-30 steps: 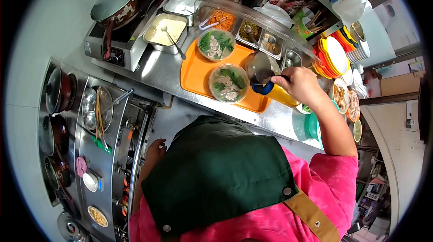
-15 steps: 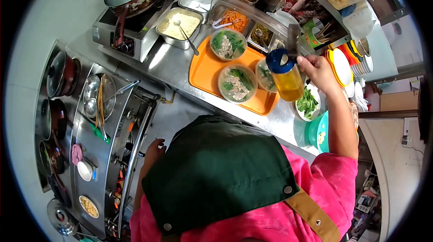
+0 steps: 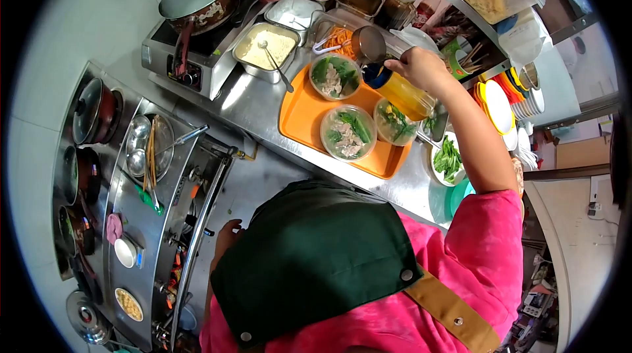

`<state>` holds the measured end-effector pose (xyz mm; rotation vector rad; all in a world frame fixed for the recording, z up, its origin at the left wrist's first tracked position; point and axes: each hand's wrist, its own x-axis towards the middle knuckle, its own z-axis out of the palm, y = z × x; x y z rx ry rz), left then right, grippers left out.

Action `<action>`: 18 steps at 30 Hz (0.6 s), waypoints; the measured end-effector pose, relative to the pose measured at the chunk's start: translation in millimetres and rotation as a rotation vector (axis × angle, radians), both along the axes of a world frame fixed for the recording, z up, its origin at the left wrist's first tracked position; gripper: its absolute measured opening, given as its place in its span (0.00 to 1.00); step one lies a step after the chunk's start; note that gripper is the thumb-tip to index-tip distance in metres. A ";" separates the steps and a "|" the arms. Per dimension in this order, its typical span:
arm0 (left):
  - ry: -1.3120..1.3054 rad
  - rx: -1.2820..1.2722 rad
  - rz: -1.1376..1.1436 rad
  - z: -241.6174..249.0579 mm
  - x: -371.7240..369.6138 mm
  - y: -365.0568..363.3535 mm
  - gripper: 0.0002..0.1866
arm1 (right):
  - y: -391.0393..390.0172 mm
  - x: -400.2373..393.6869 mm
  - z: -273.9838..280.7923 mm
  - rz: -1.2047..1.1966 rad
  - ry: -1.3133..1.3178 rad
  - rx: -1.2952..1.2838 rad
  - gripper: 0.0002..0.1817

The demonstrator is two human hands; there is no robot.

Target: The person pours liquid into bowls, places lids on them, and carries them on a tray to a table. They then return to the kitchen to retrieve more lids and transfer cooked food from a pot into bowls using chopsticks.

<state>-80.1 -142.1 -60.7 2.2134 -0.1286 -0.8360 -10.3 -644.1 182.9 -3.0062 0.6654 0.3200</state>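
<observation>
One bottle (image 3: pixel 405 96) tilts in my right hand (image 3: pixel 421 67); I'd steady it near the far bowl (image 3: pixel 334 76). Left hand (image 3: pixel 228 236): I can't tell.

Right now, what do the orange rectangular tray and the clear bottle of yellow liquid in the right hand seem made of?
Orange rectangular tray: probably plastic, smooth-looking, judging by its even colour and rounded corners.
Clear bottle of yellow liquid: transparent and glossy, since the liquid shows through; glass or plastic, I cannot tell.

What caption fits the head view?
Right hand tilts a blue-lidded bottle near three bowls of greens on an orange tray.
</observation>
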 end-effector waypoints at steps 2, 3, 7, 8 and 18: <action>-0.090 0.064 -0.115 4.4 -6.2 -0.4 0.18 | -2.5 4.0 -2.6 0.005 0.008 -0.022 0.27; -0.092 0.064 -0.116 -1.2 -8.7 1.5 0.18 | -3.2 5.1 -3.2 0.010 0.017 -0.042 0.28; -0.071 -0.034 -0.052 -49.2 -14.3 19.1 0.20 | -10.4 5.2 -0.1 -0.013 0.016 0.008 0.28; -0.066 -0.192 -0.031 -43.5 -10.1 15.5 0.20 | -15.1 4.5 0.2 -0.038 0.000 0.059 0.28; -0.304 -0.300 -0.258 72.9 86.5 -139.0 0.14 | -85.7 -68.2 21.7 -0.561 -0.513 1.223 0.21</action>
